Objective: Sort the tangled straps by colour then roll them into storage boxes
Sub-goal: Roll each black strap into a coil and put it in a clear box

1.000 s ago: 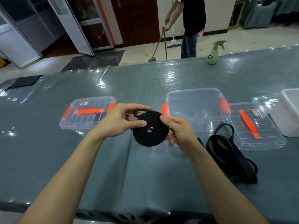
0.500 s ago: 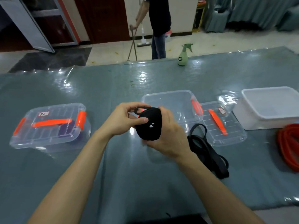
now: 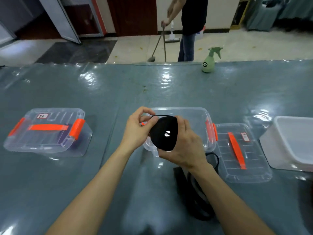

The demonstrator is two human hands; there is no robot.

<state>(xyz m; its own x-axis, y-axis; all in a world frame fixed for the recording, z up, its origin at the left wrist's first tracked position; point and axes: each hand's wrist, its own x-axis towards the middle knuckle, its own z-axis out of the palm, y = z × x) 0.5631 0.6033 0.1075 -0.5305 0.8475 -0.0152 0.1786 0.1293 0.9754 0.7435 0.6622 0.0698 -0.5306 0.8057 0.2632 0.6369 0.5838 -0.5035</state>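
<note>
A tightly rolled black strap point(image 3: 163, 133) is held up over the near edge of an open clear storage box point(image 3: 191, 116) with orange latches. My right hand point(image 3: 184, 146) grips the roll from the right and below. My left hand point(image 3: 139, 128) pinches the roll's loose outer end at its upper left. More black strap point(image 3: 191, 192) lies loose on the table under my right forearm, partly hidden. The open box's lid point(image 3: 240, 153) with an orange handle lies flat to its right.
A closed clear box point(image 3: 49, 131) with orange latches sits at the left. A white tub point(image 3: 291, 143) stands at the right edge. A green spray bottle point(image 3: 209, 61) is at the table's far edge. Behind it a person point(image 3: 191, 28) sweeps the floor.
The roll has moved forward over the open box's near edge. My right hand has wrapped further round it. The view has shifted right, then partly back.
</note>
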